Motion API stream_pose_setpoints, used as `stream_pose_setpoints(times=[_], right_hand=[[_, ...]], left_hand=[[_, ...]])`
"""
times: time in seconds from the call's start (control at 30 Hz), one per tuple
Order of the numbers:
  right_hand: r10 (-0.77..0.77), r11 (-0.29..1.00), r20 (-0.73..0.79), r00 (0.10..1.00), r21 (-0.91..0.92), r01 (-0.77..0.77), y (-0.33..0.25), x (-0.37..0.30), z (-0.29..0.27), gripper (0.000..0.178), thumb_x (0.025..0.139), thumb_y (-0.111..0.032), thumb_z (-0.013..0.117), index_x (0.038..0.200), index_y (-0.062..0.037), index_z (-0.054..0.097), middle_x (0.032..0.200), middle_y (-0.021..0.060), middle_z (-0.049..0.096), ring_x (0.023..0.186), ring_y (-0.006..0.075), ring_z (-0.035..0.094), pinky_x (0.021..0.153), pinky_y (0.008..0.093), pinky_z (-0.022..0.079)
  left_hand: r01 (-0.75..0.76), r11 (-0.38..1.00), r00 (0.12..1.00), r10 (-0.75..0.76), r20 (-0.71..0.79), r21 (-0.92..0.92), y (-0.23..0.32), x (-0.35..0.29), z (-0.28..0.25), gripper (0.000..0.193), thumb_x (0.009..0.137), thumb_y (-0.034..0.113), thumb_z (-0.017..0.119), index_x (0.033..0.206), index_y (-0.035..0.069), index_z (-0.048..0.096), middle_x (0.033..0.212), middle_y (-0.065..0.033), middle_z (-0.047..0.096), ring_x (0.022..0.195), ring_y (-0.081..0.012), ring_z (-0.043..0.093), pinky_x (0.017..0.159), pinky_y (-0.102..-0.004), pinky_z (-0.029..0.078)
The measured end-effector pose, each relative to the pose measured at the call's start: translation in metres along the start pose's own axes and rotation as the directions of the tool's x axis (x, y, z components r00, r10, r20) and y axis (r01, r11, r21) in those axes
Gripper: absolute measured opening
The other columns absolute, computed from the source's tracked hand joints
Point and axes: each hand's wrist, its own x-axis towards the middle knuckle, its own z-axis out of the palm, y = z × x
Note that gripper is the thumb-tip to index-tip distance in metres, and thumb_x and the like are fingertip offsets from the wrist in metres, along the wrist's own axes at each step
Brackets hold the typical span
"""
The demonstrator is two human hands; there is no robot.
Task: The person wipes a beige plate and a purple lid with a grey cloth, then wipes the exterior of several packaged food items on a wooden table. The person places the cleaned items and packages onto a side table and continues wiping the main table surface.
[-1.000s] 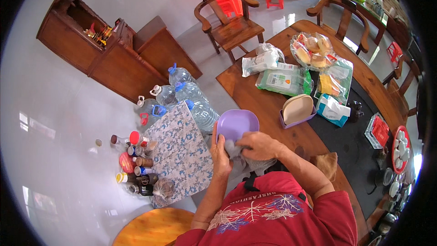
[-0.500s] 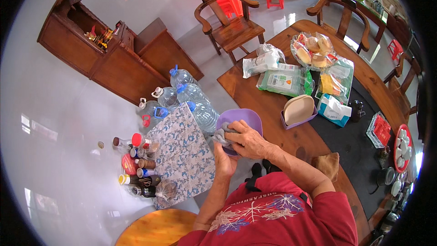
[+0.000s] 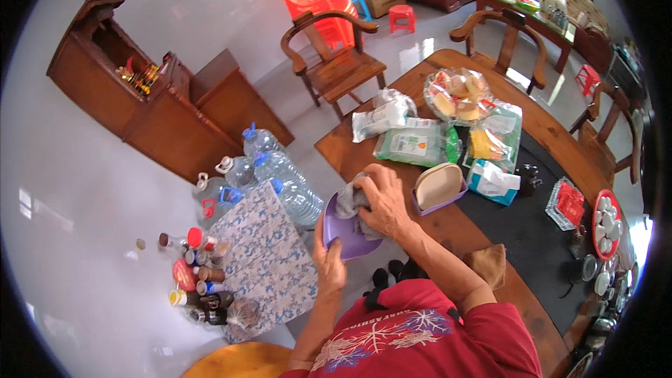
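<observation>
My left hand (image 3: 331,263) grips the near left rim of a purple plastic dish (image 3: 341,236), thumb laid over its inner face. A crumpled grey cloth (image 3: 348,203) is bunched under the fingers of my right hand (image 3: 381,201), pressed to the dish's far right side. The dish is tilted in the air, between the patterned board and the wooden table. On that table, to the right of my right hand, a purple holder (image 3: 441,205) contains several beige oval dishes (image 3: 439,183).
Wrapped packages (image 3: 411,143), a bag of round cakes (image 3: 458,95) and a tissue pack (image 3: 493,182) lie on the wooden table (image 3: 448,227). Large water bottles (image 3: 290,175) stand left of me, beside a floral board (image 3: 262,259) with jars (image 3: 210,273). A wooden chair (image 3: 341,73) is beyond.
The dish has turned and shifted slightly left and down, with my left hand now on its near left rim. My right hand has carried the cloth to the far side. The view has shifted.
</observation>
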Motion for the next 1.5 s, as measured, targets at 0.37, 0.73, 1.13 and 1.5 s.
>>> stream_pose_setpoints(times=[0.37, 0.73, 1.13, 1.5], right_hand=[[-0.435, 0.894, 0.254, 0.864, 0.231, 0.383, -0.016, -0.003, -0.015, 0.038, 0.076, -0.013, 0.061, 0.114, -0.0130, 0.055, 0.093, 0.0113, 0.052, 0.081, 0.0312, 0.061, 0.070, 0.0417, 0.050], [0.117, 0.941, 0.153, 0.981, 0.298, -0.159, -0.010, -0.008, 0.001, 0.053, 0.070, -0.005, 0.064, 0.121, -0.0126, 0.053, 0.110, 0.0133, 0.055, 0.099, 0.0313, 0.060, 0.086, 0.0400, 0.049], [0.260, 0.826, 0.063, 0.963, 0.503, -0.256, 0.016, -0.045, 0.011, 0.054, 0.070, 0.003, 0.062, 0.122, -0.0096, 0.051, 0.110, 0.0119, 0.059, 0.097, 0.0247, 0.062, 0.085, 0.0310, 0.050], [-0.453, 0.888, 0.021, 0.891, 0.098, 0.449, -0.008, 0.000, -0.014, 0.044, 0.074, -0.018, 0.063, 0.118, -0.0163, 0.056, 0.081, 0.0084, 0.050, 0.070, 0.0265, 0.060, 0.060, 0.0375, 0.052]], left_hand=[[0.178, 0.897, 0.950, -0.264, 0.166, 0.404, 0.033, 0.024, -0.029, 0.045, 0.075, -0.002, 0.068, 0.119, -0.001, 0.058, 0.106, -0.0044, 0.062, 0.096, -0.0130, 0.059, 0.087, -0.0273, 0.047], [-0.054, 0.871, 0.998, 0.067, -0.008, 0.489, 0.038, 0.007, -0.006, 0.022, 0.087, 0.003, 0.062, 0.108, -0.004, 0.060, 0.097, -0.0038, 0.062, 0.085, -0.0105, 0.054, 0.078, -0.0253, 0.045], [0.057, 0.997, 0.998, -0.056, -0.025, 0.059, 0.018, 0.005, 0.000, 0.029, 0.085, 0.003, 0.063, 0.114, -0.003, 0.058, 0.106, -0.0073, 0.061, 0.093, -0.0142, 0.058, 0.085, -0.0274, 0.046], [-0.005, 0.843, 0.982, -0.097, 0.162, 0.539, 0.051, 0.016, -0.012, 0.029, 0.086, 0.007, 0.066, 0.112, -0.003, 0.060, 0.099, -0.0037, 0.063, 0.089, -0.0102, 0.057, 0.080, -0.0250, 0.046]])
